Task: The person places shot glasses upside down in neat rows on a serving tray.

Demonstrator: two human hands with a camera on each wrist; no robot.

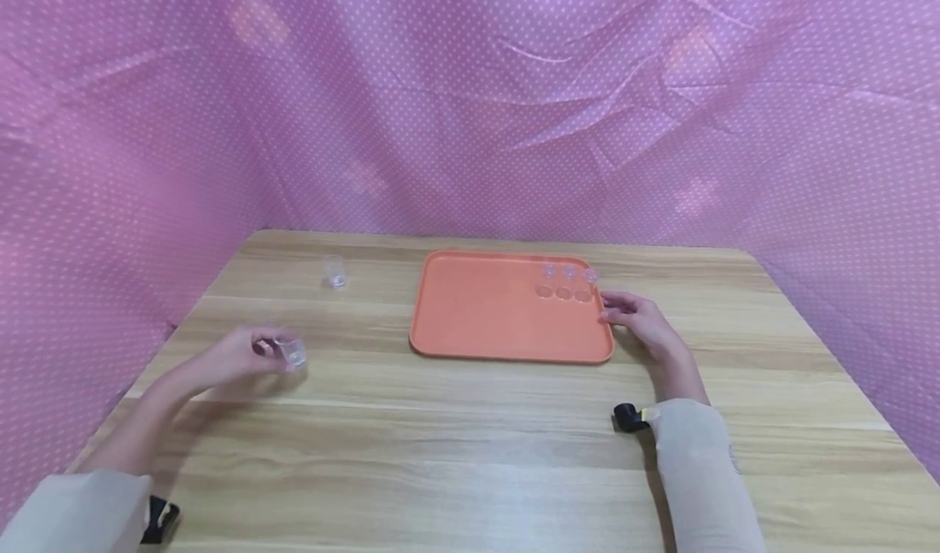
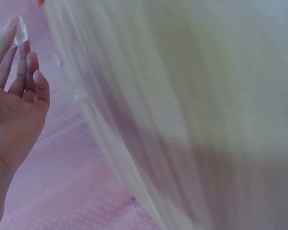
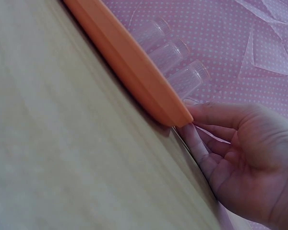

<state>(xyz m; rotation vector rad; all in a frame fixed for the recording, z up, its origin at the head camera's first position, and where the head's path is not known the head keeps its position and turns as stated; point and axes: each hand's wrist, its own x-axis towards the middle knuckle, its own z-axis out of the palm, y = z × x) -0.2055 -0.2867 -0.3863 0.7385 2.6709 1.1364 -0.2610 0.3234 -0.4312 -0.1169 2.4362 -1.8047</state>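
My left hand [image 1: 246, 353] pinches a small clear cup [image 1: 294, 352] between thumb and fingers, just over the table's left side. In the left wrist view this cup [image 2: 21, 31] shows at the fingertips. My right hand [image 1: 646, 320] grips the right rim of an orange tray [image 1: 477, 316]; in the right wrist view the tray's corner [image 3: 173, 112] sits between thumb and fingers. Three clear cups [image 1: 569, 273] stand in a row on the tray's far right part, seemingly upside down. Another clear cup [image 1: 335, 272] stands at the table's far left.
A wooden table [image 1: 441, 455] lies under everything. Pink dotted cloth [image 1: 470, 129] hangs behind it and along both sides. Black wrist cameras [image 1: 630, 418] stick out by both sleeves, close above the table.
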